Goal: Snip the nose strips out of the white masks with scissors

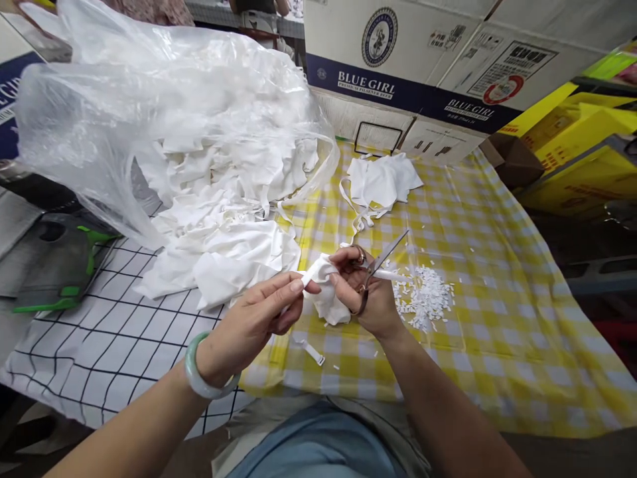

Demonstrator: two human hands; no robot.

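Note:
A small white cloth garment (329, 304) with a narrow edge band hangs between my hands above the table. My left hand (266, 309) pinches one end of the band between thumb and fingers. My right hand (374, 302) grips the cloth with its fingertips and also keeps a pair of scissors (387, 255), the handle looped on its fingers and the blades pointing up and away to the right. Part of the handles is hidden by the fingers. Below the cloth lies a short white strap (312, 352) with a small clasp-like end.
White garments (239, 255) spill from a large clear plastic bag (149, 86) at the left. Another white garment (383, 180) with straps lies farther back. Small white scraps (428, 299) are heaped on the yellow checked cloth (502, 318). Cardboard beer boxes (418, 73) stand behind.

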